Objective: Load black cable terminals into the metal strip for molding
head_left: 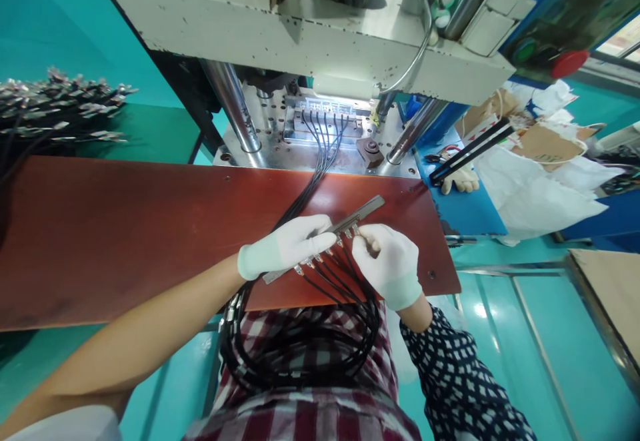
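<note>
My gloved left hand (295, 241) is closed over a narrow metal bar (367, 209) that lies slanted above the brown board. Small metal-tipped connectors (310, 262) sit in a row along the bar's near edge, each with a thin black cable. At the bar's right part, my gloved right hand (387, 261) pinches the end connector (355, 229), thumb and forefinger together. Coiled black cables (300, 378) hang over my lap. More cables (323, 154) run across the board into a lit metal mould (325, 111) in the press, where their ends sit in a row.
The press head (300, 41) hangs above the mould between steel posts (235, 108). A brown board (125, 228) spans the front. On the left lies a pile of cables (60, 111). To the right are a red button (570, 64), white bags (545, 191) and a glove (460, 180).
</note>
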The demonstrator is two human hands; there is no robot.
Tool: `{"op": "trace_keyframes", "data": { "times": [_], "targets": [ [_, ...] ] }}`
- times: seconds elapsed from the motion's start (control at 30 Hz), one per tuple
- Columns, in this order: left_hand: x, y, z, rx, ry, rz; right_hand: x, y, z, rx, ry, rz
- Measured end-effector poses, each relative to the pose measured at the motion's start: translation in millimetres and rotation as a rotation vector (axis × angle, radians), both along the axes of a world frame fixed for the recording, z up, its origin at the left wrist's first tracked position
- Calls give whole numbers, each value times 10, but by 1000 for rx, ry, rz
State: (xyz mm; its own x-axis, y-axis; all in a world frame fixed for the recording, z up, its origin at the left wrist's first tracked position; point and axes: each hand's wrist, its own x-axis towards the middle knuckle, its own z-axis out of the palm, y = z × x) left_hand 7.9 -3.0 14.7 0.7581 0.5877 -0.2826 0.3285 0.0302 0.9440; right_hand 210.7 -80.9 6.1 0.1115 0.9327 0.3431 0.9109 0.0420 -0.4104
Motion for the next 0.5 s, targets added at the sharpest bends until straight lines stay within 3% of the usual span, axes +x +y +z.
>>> {"op": "trace_keyframes", "data": {
  "times": [0.23, 0.37, 0.5],
  "targets": [
    [-5, 6, 13, 12, 27, -34, -15, 35, -57, 144, -195, 15],
    [12, 5, 26, -18, 35, -8, 3, -31, 31, 94, -157, 37],
    [16, 1, 18, -36, -8, 9, -73, -120, 121, 136, -258, 38]
  ]
}}
